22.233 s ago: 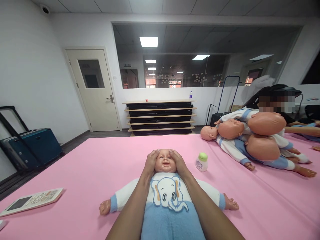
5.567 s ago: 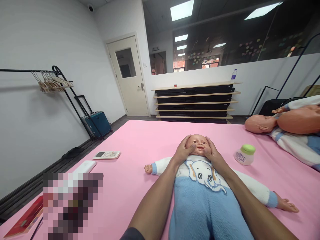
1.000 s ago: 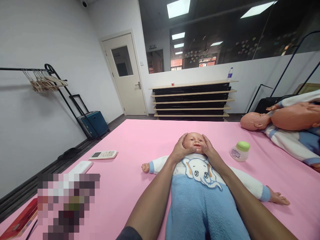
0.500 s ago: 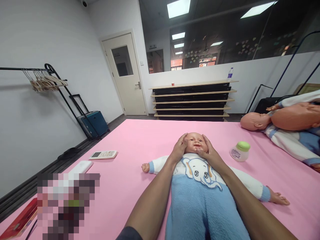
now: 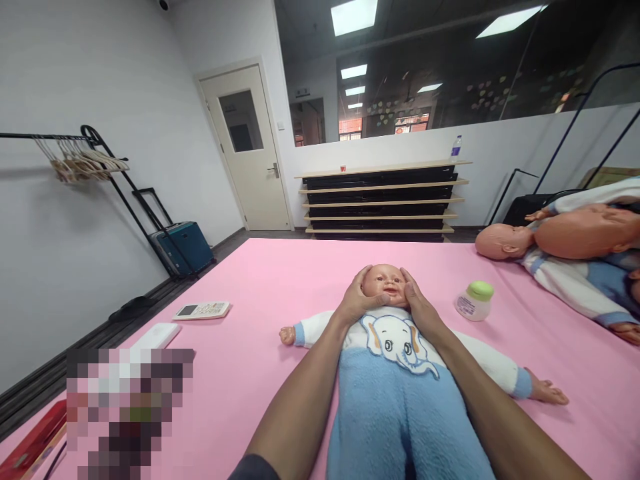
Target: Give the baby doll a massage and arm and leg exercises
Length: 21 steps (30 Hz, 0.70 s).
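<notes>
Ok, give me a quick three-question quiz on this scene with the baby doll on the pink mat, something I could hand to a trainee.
1. True or false: both hands touch the head of the baby doll.
2. Which thing lies on the pink mat nearest the right hand? A) the remote control B) the green-capped bottle C) the suitcase
3. What picture is on the doll's chest?

Key
1. True: the left hand and the right hand cup the two sides of its face.
2. B
3. A cartoon elephant.
</notes>
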Tool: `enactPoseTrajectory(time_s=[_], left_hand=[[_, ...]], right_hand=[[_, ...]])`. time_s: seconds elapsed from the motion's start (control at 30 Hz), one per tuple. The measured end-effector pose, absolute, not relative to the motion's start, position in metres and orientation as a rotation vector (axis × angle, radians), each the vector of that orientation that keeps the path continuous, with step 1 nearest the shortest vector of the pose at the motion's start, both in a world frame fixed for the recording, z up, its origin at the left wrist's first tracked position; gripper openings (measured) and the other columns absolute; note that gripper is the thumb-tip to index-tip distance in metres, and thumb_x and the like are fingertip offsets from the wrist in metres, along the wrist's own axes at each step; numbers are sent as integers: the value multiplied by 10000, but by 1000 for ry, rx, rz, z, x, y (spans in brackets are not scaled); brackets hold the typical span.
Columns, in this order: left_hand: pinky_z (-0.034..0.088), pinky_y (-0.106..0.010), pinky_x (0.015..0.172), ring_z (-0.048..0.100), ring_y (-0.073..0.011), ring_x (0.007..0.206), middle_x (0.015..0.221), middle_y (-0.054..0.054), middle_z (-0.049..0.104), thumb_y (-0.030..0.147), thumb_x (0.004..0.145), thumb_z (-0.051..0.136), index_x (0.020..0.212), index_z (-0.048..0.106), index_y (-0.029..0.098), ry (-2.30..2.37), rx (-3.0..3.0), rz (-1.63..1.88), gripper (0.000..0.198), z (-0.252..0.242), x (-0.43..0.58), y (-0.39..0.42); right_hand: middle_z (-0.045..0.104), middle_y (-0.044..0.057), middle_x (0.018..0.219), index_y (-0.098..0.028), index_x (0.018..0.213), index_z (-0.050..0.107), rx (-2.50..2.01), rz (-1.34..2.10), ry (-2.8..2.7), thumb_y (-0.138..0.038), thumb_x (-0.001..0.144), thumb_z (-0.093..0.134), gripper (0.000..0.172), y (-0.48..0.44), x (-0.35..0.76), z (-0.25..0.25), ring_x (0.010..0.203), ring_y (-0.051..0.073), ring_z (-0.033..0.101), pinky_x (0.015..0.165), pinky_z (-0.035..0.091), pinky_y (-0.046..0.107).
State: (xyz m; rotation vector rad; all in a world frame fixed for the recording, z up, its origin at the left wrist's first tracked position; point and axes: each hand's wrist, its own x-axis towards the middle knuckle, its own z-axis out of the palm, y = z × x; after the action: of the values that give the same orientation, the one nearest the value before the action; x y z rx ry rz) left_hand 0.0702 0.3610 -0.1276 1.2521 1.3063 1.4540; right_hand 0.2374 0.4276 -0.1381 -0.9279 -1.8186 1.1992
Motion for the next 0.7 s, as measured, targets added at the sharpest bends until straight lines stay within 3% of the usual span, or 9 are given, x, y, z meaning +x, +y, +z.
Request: enactPoseTrajectory(time_s=[0.27, 0.43, 0.57, 0.7], left_hand=[[295, -384, 1261, 397, -125, 1336, 1440, -36, 334, 584, 618, 666, 1434, 284, 316, 1309, 1295, 1446, 940, -127, 68, 362], [272, -342, 1281, 388, -120, 1339, 1434, -66, 340, 646, 671, 571, 1441, 304, 242, 1320, 1299, 1461, 910, -126, 67, 363], [272, -316, 1284, 371, -122, 1359, 1435, -93, 335, 691, 701, 488, 1446, 308, 190, 1318, 1285, 1494, 915, -127, 67, 365], [298, -293, 1269, 401, -111, 1339, 1426, -96, 353, 691, 678, 525, 1444, 313, 182, 1339, 1289, 1495, 944, -131, 67, 368]], right_hand=[[252, 7, 1511, -374, 1499, 96, -906, 1273, -1865, -617, 682, 675, 1031, 418, 240, -131, 1352, 161, 396, 1160, 389, 377], [246, -71, 1507, -443, 1474, 103, -914, 1240, -1887, -600, 676, 690, 1003, 418, 241, -134, 1366, 127, 375, 1199, 344, 348], [197, 4, 1531, -363, 1500, 110, -888, 1227, -1889, -612, 744, 619, 945, 423, 239, -138, 1402, 162, 316, 1214, 301, 411], [157, 69, 1537, -274, 1516, 140, -875, 1193, -1870, -629, 833, 478, 840, 431, 236, -141, 1442, 195, 222, 1242, 179, 471]])
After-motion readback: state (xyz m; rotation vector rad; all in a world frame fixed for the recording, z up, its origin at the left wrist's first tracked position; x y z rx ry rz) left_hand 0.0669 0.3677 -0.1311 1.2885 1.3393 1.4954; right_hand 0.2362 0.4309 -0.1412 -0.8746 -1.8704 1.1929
